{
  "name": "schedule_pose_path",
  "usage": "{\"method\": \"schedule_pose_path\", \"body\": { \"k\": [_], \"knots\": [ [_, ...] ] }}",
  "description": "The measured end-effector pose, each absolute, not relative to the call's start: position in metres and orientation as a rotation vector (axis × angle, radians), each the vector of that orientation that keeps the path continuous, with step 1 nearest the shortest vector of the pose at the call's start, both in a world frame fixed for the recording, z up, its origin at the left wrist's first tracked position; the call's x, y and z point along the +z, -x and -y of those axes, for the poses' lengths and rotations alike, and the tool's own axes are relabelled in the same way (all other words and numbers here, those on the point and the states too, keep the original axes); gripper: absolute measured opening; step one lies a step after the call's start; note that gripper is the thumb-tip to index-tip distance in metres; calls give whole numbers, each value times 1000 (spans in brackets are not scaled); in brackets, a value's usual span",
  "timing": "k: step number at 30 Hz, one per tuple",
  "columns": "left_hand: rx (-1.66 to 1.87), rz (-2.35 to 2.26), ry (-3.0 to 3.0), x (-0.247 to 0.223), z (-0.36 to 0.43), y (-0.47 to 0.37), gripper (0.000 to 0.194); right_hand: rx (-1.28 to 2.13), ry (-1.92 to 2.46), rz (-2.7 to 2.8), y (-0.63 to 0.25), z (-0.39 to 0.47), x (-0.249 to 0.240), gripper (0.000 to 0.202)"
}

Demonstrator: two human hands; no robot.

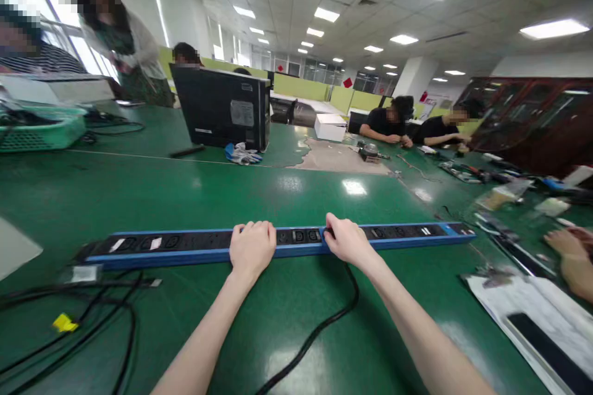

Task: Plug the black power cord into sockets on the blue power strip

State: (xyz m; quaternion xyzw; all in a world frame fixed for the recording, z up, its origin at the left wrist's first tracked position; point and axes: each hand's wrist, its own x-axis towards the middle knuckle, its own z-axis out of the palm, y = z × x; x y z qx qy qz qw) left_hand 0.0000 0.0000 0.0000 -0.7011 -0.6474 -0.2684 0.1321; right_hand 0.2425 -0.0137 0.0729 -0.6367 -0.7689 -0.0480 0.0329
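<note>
A long blue and black power strip (194, 241) with rows of sockets lies across the green table (185, 191). My left hand (252, 248) is wrapped over the strip left of its middle, fingers closed round it. Right of the middle, my right hand (345, 239) is closed at the strip's sockets, where a black cable (319, 332) comes out from beneath it and curves down toward me. Whatever sits between the right fingers is mostly hidden, apparently the end of that cable.
Black cables (130, 321) with a yellow tag lie at the left. A clipboard (523, 321) with papers and a dark phone-like object is at the right, near another person's hand (572, 253). A black computer case (222, 105), gloves (243, 153) and a green basket (50, 129) stand farther back. People are around the table.
</note>
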Motion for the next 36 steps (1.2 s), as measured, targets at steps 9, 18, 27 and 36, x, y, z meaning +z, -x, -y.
{"method": "schedule_pose_path", "body": {
  "k": [9, 18, 27, 36],
  "knots": [
    [-826, 1900, 2056, 4, 1, -1, 48, -203, 2005, 2335, -236, 24, 73, 16],
    [-805, 1903, 2060, 5, 1, -3, 47, -232, 1977, 2312, -232, 24, 70, 19],
    [-800, 1893, 2134, 12, 3, 1, 43, 478, 1804, 2251, -288, 3, 111, 44],
    [-1021, 1680, 2537, 32, 10, -77, 31, 100, 1863, 2343, -295, 16, 130, 44]
  ]
}}
